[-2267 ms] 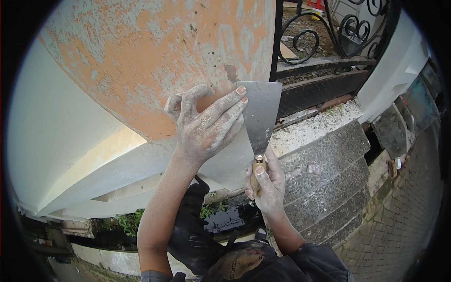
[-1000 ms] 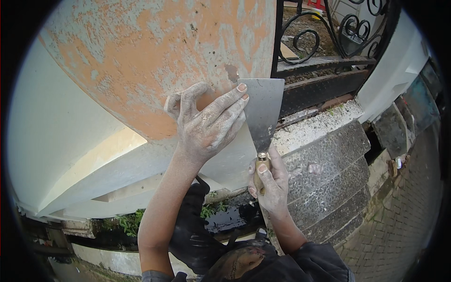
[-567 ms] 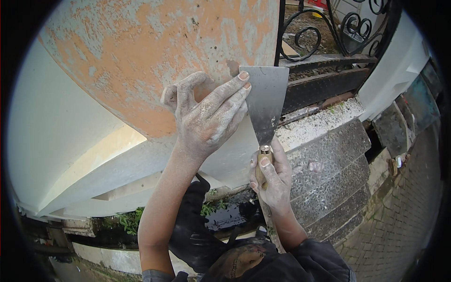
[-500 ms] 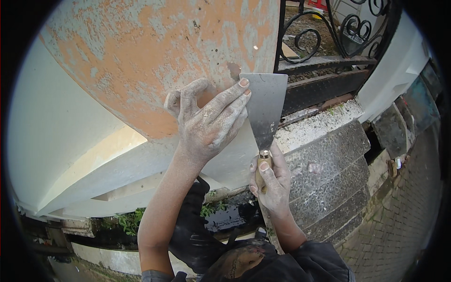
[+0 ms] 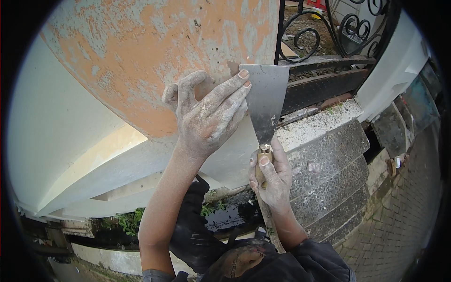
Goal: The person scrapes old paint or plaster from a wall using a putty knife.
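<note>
A wide putty knife with a grey metal blade and a wooden handle stands nearly upright, blade up, in front of me. My right hand is closed around the handle, its thumb along the front. Two outstretched fingers of my left hand reach the blade's upper left edge, while the other fingers bend away to the left. White dust coats both hands. Behind them rises a wall with patchy orange and grey paint, and a brownish bare patch shows beside the blade's top corner.
A black wrought-iron gate stands on the right, above a grey stone-faced ramp. Below the wall runs a dark, wet ditch with green plants. Paving lies at the far right.
The putty knife and my right hand have risen slightly. My left hand has shifted up a little with them, its fingers still at the blade's edge.
</note>
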Motion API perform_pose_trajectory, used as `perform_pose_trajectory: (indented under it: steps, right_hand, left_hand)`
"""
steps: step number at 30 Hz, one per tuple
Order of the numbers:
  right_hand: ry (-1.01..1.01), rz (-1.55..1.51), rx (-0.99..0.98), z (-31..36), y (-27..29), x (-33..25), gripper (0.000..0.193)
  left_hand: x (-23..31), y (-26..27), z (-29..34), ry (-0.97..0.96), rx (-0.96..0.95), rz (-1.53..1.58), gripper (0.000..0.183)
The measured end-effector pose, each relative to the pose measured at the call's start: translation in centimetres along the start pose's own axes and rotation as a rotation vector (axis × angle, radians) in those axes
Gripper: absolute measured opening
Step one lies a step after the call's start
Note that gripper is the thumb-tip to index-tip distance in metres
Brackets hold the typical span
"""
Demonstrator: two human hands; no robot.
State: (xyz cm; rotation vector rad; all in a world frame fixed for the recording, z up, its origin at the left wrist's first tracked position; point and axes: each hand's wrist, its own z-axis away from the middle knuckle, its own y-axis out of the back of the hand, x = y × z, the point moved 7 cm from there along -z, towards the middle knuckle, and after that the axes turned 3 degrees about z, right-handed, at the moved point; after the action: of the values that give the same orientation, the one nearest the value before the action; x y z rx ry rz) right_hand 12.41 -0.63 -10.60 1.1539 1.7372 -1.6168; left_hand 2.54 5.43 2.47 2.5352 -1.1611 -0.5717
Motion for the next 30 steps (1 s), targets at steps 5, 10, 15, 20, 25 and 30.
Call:
perform_pose_trajectory:
  steps: [5,10,15,20,25,30]
  right_hand:
    - [0.001,0.046,0.009,-0.5,-0.1,-0.4,0.051]
    - [0.009,0.031,0.021,-0.2,0.4,0.0,0.052]
    - [-0.002,0.029,-0.01,-0.8,-0.3,-0.6,0.05]
    - [-0.033,0.053,-0.002,0.4,1.5,1.2,0.05]
    - [-0.034,0.03,0.02,-0.3,0.7,0.1,0.049]
    - [-0.032,0.026,0.013,0.4,1.4,0.7,0.049]
  left_hand:
    - [-0.2,0.2,-0.5,-0.009,0.024,-0.013,0.032]
    - [0.5,-0.1,0.2,0.037,0.026,-0.019,0.031]
    - [-0.1,0.3,-0.9,-0.009,0.031,0.001,0.029]
    - [0.3,-0.7,1.3,0.01,-0.046,-0.029,0.031]
    - [-0.1,-0.8,0.6,-0.049,0.001,-0.014,0.032]
    - [0.4,-1.0,1.5,-0.033,-0.027,-0.019,0.032]
